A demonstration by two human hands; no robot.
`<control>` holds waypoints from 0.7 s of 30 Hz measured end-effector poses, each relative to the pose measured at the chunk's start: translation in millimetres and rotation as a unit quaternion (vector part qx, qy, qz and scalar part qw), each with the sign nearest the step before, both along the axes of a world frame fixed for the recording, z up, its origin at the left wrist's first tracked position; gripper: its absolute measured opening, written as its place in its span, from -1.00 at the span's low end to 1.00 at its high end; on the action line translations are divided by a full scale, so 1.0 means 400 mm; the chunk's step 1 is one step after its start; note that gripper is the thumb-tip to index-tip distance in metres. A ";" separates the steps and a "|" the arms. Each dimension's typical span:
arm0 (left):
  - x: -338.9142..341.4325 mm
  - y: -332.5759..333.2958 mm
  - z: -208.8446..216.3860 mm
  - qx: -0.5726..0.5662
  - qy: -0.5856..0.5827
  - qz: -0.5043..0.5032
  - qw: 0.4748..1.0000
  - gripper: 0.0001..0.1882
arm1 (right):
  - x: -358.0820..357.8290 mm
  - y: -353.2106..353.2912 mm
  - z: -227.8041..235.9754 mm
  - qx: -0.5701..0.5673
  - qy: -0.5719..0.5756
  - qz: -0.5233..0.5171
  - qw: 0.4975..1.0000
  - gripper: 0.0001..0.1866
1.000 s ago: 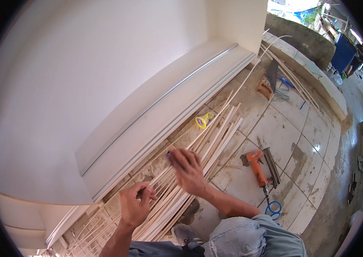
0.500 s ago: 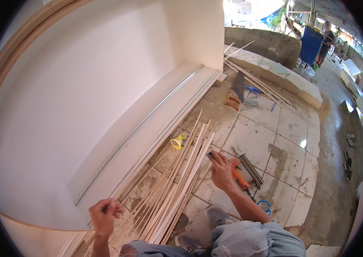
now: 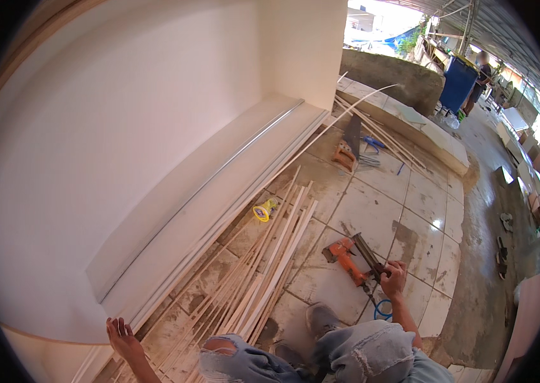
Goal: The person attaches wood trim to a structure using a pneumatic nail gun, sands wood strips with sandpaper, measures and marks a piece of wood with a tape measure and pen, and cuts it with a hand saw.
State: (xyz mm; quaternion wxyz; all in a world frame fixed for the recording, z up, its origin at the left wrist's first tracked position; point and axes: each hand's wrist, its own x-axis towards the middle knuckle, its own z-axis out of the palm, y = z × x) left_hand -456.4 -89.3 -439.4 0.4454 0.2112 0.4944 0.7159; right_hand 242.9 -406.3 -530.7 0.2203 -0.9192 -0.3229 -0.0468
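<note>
Slim, straight wooden strips lie between the loosely spread, seemingly empty left hand and curled right hand, hold unclear, beside an orange nail gun.

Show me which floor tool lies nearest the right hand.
The orange and dark-grey nail gun, by the right hand; the dark, wooden-handled saw lies farther away.

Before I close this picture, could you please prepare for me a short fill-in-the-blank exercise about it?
1. The hand nearer to the nail gun is the person's ____ one.
2. The main colour of the small plastic cup is ____.
3. The saw has a handle made of ____.
4. The large bin in the background is ____.

Missing words: right; yellow; wood; blue.
</note>
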 end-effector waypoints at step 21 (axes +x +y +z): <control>-0.186 0.281 -0.190 -0.159 0.027 0.326 0.931 -0.66 | -0.025 0.188 -0.164 -0.239 0.013 0.132 0.962 -0.53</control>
